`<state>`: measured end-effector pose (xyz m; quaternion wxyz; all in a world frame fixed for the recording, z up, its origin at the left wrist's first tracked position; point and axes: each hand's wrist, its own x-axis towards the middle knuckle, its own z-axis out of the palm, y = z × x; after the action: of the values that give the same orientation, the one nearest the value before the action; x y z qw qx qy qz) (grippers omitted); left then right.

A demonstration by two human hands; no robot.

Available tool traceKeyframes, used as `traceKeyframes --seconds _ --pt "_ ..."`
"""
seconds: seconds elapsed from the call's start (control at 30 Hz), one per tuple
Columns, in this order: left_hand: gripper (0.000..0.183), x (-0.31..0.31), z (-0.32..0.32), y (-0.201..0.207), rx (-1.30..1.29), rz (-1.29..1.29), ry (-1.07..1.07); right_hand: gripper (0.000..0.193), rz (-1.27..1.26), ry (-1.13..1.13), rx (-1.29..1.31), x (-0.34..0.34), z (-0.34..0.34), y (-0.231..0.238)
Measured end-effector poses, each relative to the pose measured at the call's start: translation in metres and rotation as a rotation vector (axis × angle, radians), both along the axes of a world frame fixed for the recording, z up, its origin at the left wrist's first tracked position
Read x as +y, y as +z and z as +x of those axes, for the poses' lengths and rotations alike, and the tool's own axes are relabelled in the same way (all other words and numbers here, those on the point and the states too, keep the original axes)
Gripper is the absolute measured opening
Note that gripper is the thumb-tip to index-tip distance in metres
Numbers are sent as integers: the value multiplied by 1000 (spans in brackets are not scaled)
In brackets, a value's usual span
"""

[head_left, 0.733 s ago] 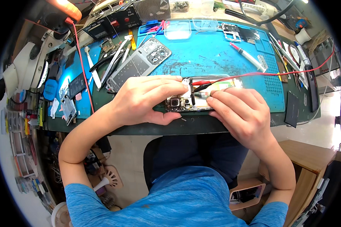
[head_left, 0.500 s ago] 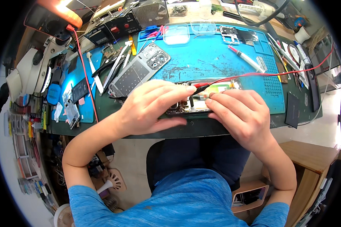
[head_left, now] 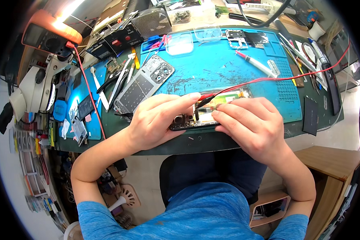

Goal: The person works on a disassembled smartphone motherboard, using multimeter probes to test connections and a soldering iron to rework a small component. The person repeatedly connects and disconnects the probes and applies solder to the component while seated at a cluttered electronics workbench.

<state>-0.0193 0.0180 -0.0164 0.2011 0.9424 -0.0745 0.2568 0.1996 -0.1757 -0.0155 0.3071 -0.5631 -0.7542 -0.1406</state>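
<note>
An opened smartphone (head_left: 202, 123) lies at the front of the blue mat, its circuit parts and a yellow-green area exposed. My left hand (head_left: 156, 120) closes around the phone's left end, the index finger stretched beside a red clip (head_left: 206, 96). A black clip (head_left: 204, 102) stands over the phone's inside, its lead running off with the red one. My right hand (head_left: 254, 126) is closed over the phone's right half, thumb and fingertips pinched together near its middle. What sits between those fingertips is too small to make out.
A grey phone back cover (head_left: 146, 82) lies left of the blue mat (head_left: 204, 66). A syringe (head_left: 256, 64), plastic trays (head_left: 179, 43) and a metal phone frame (head_left: 237, 38) lie beyond. Red leads cross toward the right; an orange multimeter (head_left: 48, 36) stands far left.
My left thumb has moved in against the phone, whose left end now shows closer to me. The clips have shifted slightly left. My right hand keeps its pinch. The whole view has turned slightly.
</note>
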Motion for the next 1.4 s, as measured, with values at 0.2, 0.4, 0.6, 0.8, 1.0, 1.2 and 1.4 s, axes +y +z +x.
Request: traceKeyframes --seconds 0.2,0.4,0.6,0.8,1.0,1.2,1.4 --pt "98 3 -1 -3 5 -31 -5 28 17 0 19 2 1 0" --pt "99 4 1 -10 -58 -120 6 28 37 7 29 5 2 -1" --pt "104 7 1 0 24 -76 -21 26 52 6 38 7 2 -2" --pt "107 7 6 -1 -43 -248 29 29 233 31 48 17 0 -8" --pt "113 6 6 -2 37 -364 37 27 304 78 -151 17 3 -1" --pt "105 6 9 1 22 -438 79 26 324 167 -252 20 16 7" --pt "103 6 9 4 42 -452 121 26 350 207 -262 24 22 6"
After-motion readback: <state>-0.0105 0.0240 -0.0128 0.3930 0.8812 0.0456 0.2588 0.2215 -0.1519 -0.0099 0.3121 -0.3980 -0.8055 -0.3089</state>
